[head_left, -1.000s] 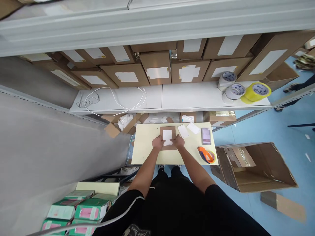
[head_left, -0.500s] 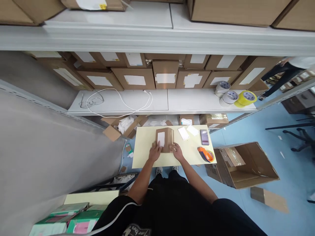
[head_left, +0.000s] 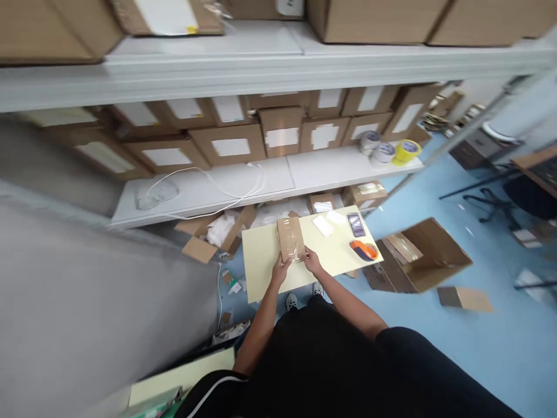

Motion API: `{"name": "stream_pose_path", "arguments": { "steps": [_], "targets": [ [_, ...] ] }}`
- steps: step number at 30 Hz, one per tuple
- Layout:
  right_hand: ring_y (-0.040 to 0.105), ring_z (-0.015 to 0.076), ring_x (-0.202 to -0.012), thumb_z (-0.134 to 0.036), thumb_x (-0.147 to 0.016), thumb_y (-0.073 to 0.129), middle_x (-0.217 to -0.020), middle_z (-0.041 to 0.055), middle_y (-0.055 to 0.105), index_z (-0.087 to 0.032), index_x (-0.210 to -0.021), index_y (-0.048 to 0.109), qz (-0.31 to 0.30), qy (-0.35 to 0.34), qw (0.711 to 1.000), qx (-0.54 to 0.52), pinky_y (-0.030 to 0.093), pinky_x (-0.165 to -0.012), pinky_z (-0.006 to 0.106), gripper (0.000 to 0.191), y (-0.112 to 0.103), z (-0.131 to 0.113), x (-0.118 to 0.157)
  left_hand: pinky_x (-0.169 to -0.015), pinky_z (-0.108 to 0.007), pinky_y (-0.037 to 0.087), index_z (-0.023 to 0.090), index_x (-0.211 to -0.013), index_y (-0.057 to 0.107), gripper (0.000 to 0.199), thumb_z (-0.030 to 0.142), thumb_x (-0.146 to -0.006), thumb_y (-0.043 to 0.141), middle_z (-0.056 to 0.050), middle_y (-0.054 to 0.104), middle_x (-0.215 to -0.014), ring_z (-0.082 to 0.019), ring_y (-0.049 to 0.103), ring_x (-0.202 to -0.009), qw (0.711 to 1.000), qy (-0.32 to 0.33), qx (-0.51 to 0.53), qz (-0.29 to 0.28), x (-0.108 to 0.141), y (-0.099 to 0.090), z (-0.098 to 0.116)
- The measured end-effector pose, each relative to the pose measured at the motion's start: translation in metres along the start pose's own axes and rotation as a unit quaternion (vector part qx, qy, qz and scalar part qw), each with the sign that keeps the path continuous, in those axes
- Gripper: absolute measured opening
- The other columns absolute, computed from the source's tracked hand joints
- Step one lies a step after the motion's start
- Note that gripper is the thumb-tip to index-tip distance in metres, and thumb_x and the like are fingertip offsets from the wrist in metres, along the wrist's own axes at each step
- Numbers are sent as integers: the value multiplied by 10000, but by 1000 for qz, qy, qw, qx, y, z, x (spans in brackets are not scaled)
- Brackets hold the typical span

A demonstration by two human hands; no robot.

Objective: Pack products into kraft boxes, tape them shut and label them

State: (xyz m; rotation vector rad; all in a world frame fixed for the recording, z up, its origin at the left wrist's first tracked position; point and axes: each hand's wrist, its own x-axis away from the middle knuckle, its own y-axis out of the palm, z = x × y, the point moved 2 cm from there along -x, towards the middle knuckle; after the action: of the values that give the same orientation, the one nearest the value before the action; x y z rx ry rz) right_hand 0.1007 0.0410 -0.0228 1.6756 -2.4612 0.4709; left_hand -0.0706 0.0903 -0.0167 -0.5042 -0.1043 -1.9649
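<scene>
A small brown cardboard box [head_left: 290, 238], with shiny clear tape on the face toward me, is held between both my hands over the pale yellow table [head_left: 265, 278]. My left hand [head_left: 281, 270] grips its near left corner. At the near right corner, my right hand [head_left: 311, 260] has its fingers closed on the same box. Right of the box lie two white cards, one of them a white card [head_left: 322, 226] close to it. Farther right are a blurred-out phone-like item [head_left: 356, 224] and an orange tape dispenser [head_left: 364, 251].
A shelf [head_left: 243, 177] behind the table carries labelled boxes, a white cable and tape rolls [head_left: 383, 153]. A large open carton [head_left: 418, 261] stands on the floor at right, a smaller box [head_left: 465, 298] beside it. An open carton [head_left: 221, 229] with white stuffing sits left.
The box has been turned over: its white label faced up before, and a taped face shows now. Both hands have closed on its near corners. The camera view has swung right.
</scene>
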Motion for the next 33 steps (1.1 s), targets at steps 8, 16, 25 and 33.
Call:
{"name": "stream_pose_path", "arguments": {
  "steps": [8, 16, 25, 33],
  "targets": [
    [677, 296, -1168, -427, -850, 683, -1305, 60, 746, -250, -1361, 701, 225, -32, 970, -85, 542, -1057, 465, 541, -104, -28, 56, -1144, -375, 472, 228, -1618, 432, 817, 531, -914, 715, -89, 622, -1518, -293, 585, -1397, 984, 65, -53, -159, -9, 87, 80],
    [678, 304, -1163, -558, -861, 665, -1368, 114, 700, -202, -1428, 660, 420, -19, 903, -88, 561, -1010, 443, 669, -243, -22, 123, -1075, -359, 531, 237, -1536, 547, 652, 509, -955, 665, -79, 691, -1429, -261, 682, -1261, 925, 165, -126, -319, 7, 247, 158],
    [727, 312, -987, -510, -891, 535, -1067, 111, 807, -190, -1093, 800, 462, 206, 862, -9, 552, -925, 408, 461, -410, 36, 181, -952, -396, 546, 164, -897, 817, 515, 619, -963, 584, -161, 811, -964, -335, 752, -1054, 839, 161, -378, -357, 39, 450, 174],
    [467, 324, -1494, -565, -905, 567, -1602, 164, 517, -130, -1578, 477, 629, 141, 763, -55, 355, -1242, 454, 806, -565, 43, 219, -1289, -361, 261, 134, -1629, 396, 788, 623, -1014, 465, -153, 326, -1709, -261, 273, -1610, 851, 151, -316, -391, 32, 614, 212]
  ]
}}
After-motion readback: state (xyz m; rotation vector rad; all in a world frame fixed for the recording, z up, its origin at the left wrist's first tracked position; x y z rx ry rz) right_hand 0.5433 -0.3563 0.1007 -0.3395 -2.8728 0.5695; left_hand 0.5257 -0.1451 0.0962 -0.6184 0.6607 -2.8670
